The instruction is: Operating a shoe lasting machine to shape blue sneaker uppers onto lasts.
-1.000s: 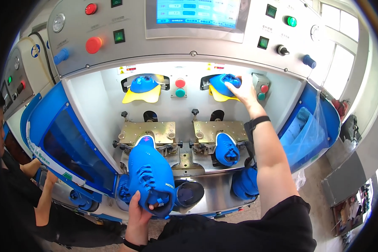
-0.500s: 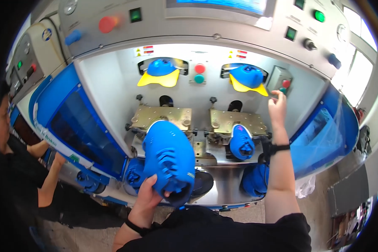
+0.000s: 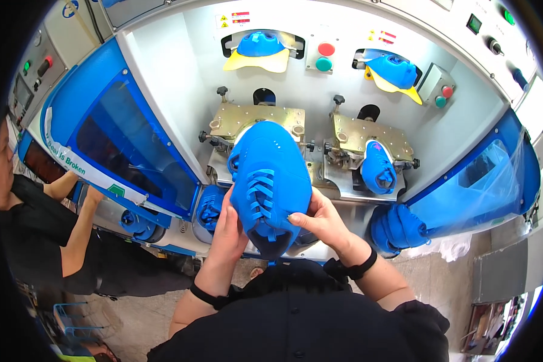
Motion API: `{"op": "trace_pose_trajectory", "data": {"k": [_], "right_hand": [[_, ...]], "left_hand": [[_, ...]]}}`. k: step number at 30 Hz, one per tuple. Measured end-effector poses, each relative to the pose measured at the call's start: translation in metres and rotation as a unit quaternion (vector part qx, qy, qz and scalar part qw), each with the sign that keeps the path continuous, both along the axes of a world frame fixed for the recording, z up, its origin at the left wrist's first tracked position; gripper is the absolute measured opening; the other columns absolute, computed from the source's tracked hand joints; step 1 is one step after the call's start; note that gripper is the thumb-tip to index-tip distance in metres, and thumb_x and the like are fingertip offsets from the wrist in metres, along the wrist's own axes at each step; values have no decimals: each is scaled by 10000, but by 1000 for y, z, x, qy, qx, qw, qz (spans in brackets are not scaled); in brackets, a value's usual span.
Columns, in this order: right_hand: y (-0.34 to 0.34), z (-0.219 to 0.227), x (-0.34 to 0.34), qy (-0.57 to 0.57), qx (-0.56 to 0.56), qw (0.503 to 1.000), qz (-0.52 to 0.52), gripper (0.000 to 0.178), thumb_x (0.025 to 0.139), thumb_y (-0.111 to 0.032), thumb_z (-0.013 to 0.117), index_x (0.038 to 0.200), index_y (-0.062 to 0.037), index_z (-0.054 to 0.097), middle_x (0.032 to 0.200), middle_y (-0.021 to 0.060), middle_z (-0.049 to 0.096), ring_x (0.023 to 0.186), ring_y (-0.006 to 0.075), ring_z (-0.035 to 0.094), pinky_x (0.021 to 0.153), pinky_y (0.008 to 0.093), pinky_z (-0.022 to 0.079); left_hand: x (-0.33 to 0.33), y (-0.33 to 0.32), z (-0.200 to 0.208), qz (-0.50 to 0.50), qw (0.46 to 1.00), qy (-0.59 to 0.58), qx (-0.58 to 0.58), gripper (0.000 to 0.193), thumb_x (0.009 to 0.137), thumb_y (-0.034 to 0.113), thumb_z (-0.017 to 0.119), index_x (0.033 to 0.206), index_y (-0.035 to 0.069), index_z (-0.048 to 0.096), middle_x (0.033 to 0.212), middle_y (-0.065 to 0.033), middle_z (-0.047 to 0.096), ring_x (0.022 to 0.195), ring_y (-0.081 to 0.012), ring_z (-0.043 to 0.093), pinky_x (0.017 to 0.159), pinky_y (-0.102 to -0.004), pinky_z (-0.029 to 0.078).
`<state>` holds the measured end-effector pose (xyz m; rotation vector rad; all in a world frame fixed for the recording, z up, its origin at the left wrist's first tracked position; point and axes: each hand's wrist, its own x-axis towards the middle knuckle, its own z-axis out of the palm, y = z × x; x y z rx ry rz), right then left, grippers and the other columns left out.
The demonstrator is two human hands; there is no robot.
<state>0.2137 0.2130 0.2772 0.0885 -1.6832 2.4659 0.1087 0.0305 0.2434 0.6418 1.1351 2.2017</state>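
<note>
I hold a bright blue laced shoe upper (image 3: 269, 178) in front of my chest, toe pointing away from me. My left hand (image 3: 228, 226) grips its left side near the collar. My right hand (image 3: 321, 221) grips its right side by the opening. The shoe hovers over the left metal station (image 3: 250, 122) of a pressing machine. A second blue shoe (image 3: 377, 167) sits on the right station (image 3: 371, 137). Two blue moulds with yellow rims, one at left (image 3: 258, 49) and one at right (image 3: 393, 69), hang at the back wall.
Red and green buttons (image 3: 325, 56) sit between the moulds. Blue transparent guard doors stand open at left (image 3: 111, 139) and right (image 3: 482, 181). More blue shoes lie at the machine's lower left (image 3: 210, 205) and lower right (image 3: 398, 228). Another person (image 3: 48, 229) in black stands at my left.
My right hand came down from the right mould at the back and took hold of the shoe's right side. The shoe rose toward the middle, held by both hands.
</note>
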Motion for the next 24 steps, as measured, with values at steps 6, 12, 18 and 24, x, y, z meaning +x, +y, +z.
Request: {"op": "trace_pose_trajectory", "data": {"k": [6,12,18,24], "right_hand": [[-30,-13,-15,82,307,938,-137,364,788,-166,787,1090,-51,619,889,37,630,785,161,593,697,305,494],[-84,23,-24,297,532,788,-85,403,751,-294,757,1083,-91,654,833,24,609,728,236,542,699,350,496],[-69,11,-30,274,432,859,-3,356,804,-199,735,1126,-86,635,1011,65,657,872,252,612,889,394,519],[-32,-39,-40,73,498,852,-144,141,836,-102,661,970,-66,639,912,84,628,839,296,635,704,363,516]], "left_hand": [[8,-20,-11,-66,985,-152,-49,687,997,571,294,1512,132,178,1510,-163,318,1365,-311,376,1111,-477,329],[-19,-54,-42,-136,947,-230,177,733,948,433,512,1516,87,203,1464,-308,327,1369,-400,350,1110,-530,322],[-41,-77,-56,-194,895,-383,122,597,979,301,536,1450,9,314,1272,-277,534,945,-306,668,799,-362,567],[-45,-53,-43,-11,993,-114,-26,422,1008,374,458,1118,-9,598,906,-104,654,760,-197,650,687,-300,541]]}}
